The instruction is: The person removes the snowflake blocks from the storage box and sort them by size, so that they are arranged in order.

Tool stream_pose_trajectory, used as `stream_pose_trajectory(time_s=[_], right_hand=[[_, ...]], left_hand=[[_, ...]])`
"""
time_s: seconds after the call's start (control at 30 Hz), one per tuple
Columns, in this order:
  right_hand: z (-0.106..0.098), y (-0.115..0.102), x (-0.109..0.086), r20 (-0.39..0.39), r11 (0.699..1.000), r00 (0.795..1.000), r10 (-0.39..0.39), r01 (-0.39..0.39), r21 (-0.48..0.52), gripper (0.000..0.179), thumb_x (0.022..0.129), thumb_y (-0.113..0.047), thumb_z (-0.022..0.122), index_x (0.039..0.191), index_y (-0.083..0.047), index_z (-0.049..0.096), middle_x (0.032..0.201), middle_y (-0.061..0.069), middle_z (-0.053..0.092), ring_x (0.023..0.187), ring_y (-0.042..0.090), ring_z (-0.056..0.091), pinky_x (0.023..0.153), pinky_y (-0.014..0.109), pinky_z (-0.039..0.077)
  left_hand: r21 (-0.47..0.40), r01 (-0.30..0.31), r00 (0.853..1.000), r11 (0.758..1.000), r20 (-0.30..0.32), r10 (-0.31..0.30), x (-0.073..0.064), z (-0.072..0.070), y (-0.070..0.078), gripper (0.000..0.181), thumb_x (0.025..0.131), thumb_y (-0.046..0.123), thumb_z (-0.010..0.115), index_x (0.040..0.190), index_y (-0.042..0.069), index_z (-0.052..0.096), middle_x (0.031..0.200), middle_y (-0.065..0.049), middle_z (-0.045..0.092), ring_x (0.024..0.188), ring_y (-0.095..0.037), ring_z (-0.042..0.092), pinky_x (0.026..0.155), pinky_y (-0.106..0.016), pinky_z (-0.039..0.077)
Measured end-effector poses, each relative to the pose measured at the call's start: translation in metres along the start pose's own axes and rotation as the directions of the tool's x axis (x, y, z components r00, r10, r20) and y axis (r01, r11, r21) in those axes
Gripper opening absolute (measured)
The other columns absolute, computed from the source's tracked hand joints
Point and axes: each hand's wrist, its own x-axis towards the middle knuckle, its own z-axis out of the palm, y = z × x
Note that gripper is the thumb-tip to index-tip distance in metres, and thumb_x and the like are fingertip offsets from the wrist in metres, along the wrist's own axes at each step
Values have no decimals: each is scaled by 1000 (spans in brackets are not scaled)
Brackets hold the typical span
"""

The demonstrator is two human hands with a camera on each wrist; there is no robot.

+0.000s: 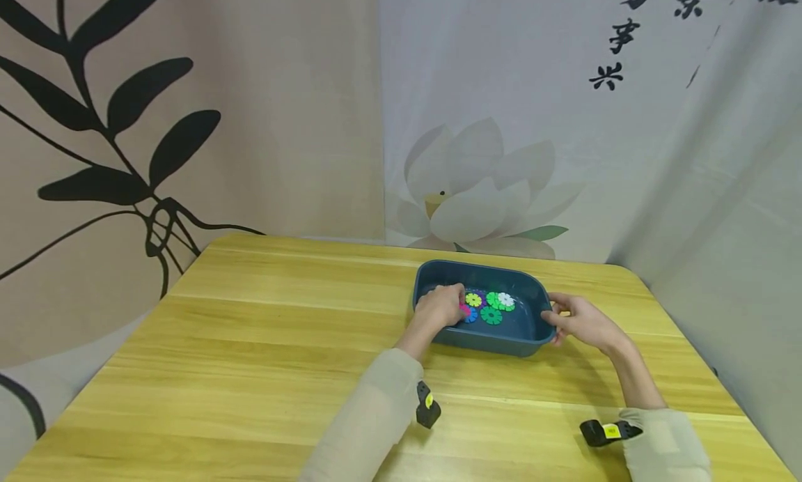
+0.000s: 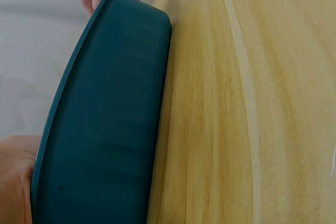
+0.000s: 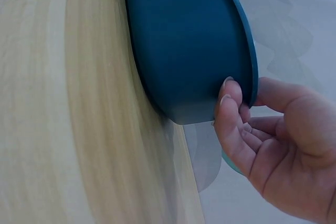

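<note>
A dark blue-green plastic bin [image 1: 489,341] stands on the table, with several flat notched plastic discs inside. Among them are a yellow disc [image 1: 473,299], a green disc [image 1: 491,315], a white disc [image 1: 505,299] and a blue disc [image 1: 471,316]. My left hand [image 1: 441,306] reaches over the near rim into the bin's left part, its fingertips down at a pink disc [image 1: 464,309]; whether they pinch it is hidden. At the bin's right end, my right hand [image 3: 286,135] grips the rim between thumb and fingers. The bin wall [image 2: 105,108] hides the left fingers in the left wrist view.
The wooden table [image 1: 250,356] extends left of the bin and in front of it. Behind the table's back edge hangs a printed curtain [image 1: 301,120] with leaf, flower and character patterns. Black wrist cameras are strapped over both light sleeves [image 1: 376,405].
</note>
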Motion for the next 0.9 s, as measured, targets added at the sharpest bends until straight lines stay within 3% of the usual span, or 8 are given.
stream_pose_trajectory(time_s=[0.13, 0.33, 0.57, 0.77, 0.9], right_hand=[[0, 0, 1, 2, 1000, 1000, -1, 1, -3, 60, 103, -7, 56, 148, 19, 26, 85, 17, 59, 62, 29, 68, 68, 32, 59], [-1, 1, 1, 1, 1000, 1000, 4, -4, -9, 60, 103, -7, 56, 148, 19, 26, 85, 17, 59, 63, 30, 68, 68, 32, 59], [-1, 0, 1, -2, 1000, 1000, 8, -8, -7, 61, 103, -7, 57, 148, 20, 26, 85, 17, 59, 63, 31, 69, 69, 32, 59], [0, 0, 1, 1, 1000, 1000, 12, -12, -3, 61, 103, -7, 56, 148, 20, 25, 85, 17, 60, 63, 30, 69, 69, 32, 59], [0, -1, 1, 2, 1000, 1000, 12, -12, -9, 61, 103, -8, 56, 148, 20, 25, 85, 17, 60, 63, 31, 69, 70, 31, 59]], left_hand=[[-35, -11, 1000, 999, -14, 11, -1, -1, -1, 24, 92, 32, 76, 94, 16, 58, 84, 0, 58, 78, -21, 55, 68, -34, 43], [-92, -51, 998, 994, -42, 47, -1, 0, -2, 22, 90, 24, 79, 94, 14, 59, 83, 0, 57, 75, -19, 55, 64, -32, 42], [-100, -79, 996, 992, -57, 73, 0, 0, -2, 20, 91, 22, 78, 93, 14, 59, 83, 0, 57, 73, -19, 54, 61, -30, 41], [-145, -110, 987, 983, -130, 91, -2, 1, -1, 16, 93, 20, 75, 104, 16, 65, 96, 0, 66, 73, -18, 57, 65, -30, 49], [-233, -159, 974, 959, -196, 113, -3, 0, -3, 16, 97, 15, 70, 113, 15, 67, 85, -2, 65, 66, -15, 56, 61, -27, 48]])
